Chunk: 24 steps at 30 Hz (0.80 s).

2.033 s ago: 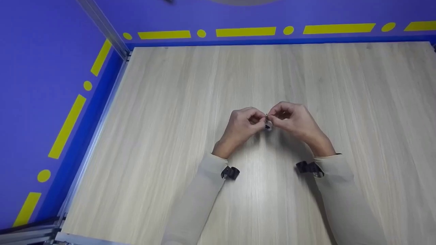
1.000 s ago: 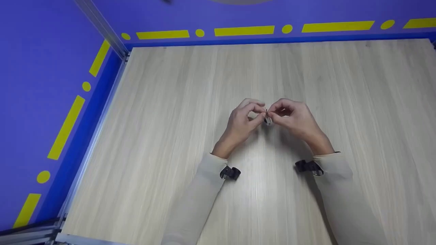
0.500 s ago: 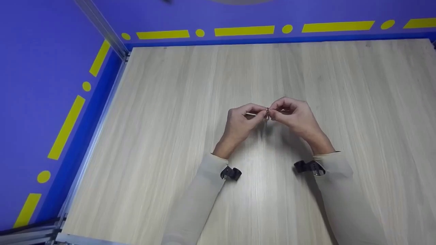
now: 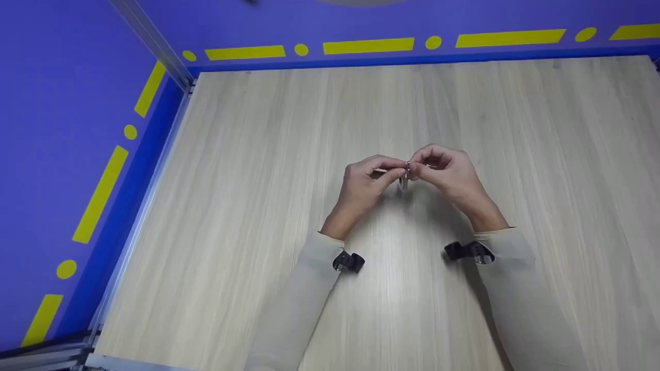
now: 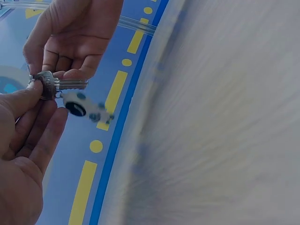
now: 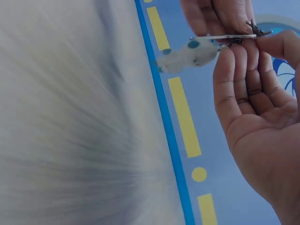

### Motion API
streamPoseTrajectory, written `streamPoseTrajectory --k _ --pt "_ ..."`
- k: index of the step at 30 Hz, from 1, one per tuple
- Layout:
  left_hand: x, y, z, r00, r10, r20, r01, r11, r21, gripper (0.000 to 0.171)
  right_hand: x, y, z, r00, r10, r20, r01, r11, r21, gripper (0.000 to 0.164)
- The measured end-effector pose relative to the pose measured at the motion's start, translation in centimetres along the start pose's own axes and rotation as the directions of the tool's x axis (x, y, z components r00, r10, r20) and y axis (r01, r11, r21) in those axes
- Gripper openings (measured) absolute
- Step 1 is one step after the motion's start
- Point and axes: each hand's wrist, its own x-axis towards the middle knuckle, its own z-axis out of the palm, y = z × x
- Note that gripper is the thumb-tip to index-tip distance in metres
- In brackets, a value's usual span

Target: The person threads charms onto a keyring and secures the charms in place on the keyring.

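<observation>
My left hand (image 4: 364, 180) and right hand (image 4: 451, 172) are pinching the keys (image 5: 74, 84) between them. Wrist views are showing a charm (image 6: 193, 55), perhaps animal-shaped, beside the keys; the head view is blurring it. Left fingers are lying closer together than a second ago.

The table (image 4: 247, 206) has a pale top, whose wood grain runs from near side to far side; on it lie soft grey shadows (image 4: 435, 211).

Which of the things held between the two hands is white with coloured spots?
The keychain charm: its white body carries teal spots and one dark oval patch, whereas the keys beside it are plain silvery metal.
</observation>
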Motion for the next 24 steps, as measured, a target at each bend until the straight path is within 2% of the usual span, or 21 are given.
streamPoseTrajectory --k 3,9,14,20,24 --pt "0.00 -0.07 0.02 1.000 0.015 0.004 -0.015 1.000 0.001 0.014 -0.04 -0.07 -0.08 1.000 0.008 0.001 -0.008 1.000 0.017 0.007" --pt "-0.05 -0.19 0.04 0.998 0.051 0.047 -0.052 0.998 0.029 0.011 -0.07 -0.26 -0.15 1.000 -0.002 0.004 0.002 1.000 -0.028 0.002" --pt "-0.19 0.03 -0.02 0.996 0.026 0.090 -0.035 0.995 0.090 0.012 -0.05 -0.50 -0.18 1.000 -0.019 0.014 0.020 0.997 -0.076 0.001" --pt "-0.12 0.14 0.02 0.993 -0.011 0.119 0.005 0.999 0.053 0.013 -0.16 -0.76 -0.37 0.997 -0.061 0.044 0.066 0.989 -0.133 0.003" --pt "0.03 0.07 -0.23 0.991 0.012 0.135 -0.021 0.998 0.063 0.011 -0.16 -0.98 -0.50 0.993 -0.089 0.075 0.102 0.976 -0.193 0.004"
